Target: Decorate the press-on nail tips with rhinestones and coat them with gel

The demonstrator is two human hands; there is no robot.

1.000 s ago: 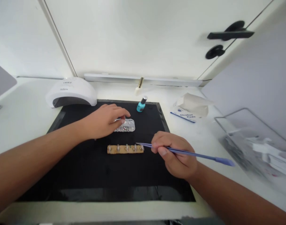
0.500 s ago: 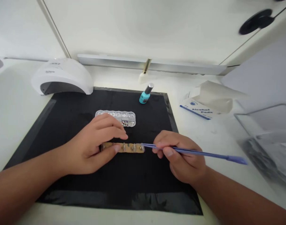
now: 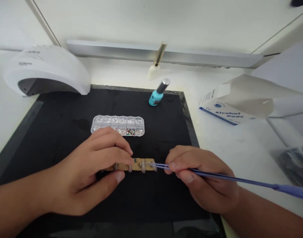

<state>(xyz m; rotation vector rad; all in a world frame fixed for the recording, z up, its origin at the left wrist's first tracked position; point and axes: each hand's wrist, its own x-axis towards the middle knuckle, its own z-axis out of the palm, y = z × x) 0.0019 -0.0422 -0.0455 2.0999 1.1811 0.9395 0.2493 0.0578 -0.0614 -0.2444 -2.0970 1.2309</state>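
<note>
Fingers (image 3: 187,177) of the right hand (image 3: 207,180): thumb and forefinger closed in a pinch on the purple tweezers (image 3: 237,180), prongs a little apart near the grip, points over the right end of the tan strip (image 3: 136,166). Can't tell if the points hold anything. Left hand (image 3: 89,172): thumb and index parted, strip's left part between them; can't tell if they grip it.

Strip lies crosswise on the black mat (image 3: 141,201), between the hands, small clear pieces (image 3: 143,167) standing across it. Bare mat runs from strip to the glossy near border. Right hand sits over the mat's right edge.

Beyond: clear compartment case (image 3: 118,125), just behind the left knuckles, its near row partly covered. Gap of mat between case and strip is narrow. Teal bottle (image 3: 155,98) stands inside the far edge, bare mat around it.

Off the mat: white lamp (image 3: 54,64) at the far-left corner, alcohol pads box (image 3: 216,110) right, gold-capped bottle (image 3: 154,70) before the rear ledge (image 3: 111,51).
</note>
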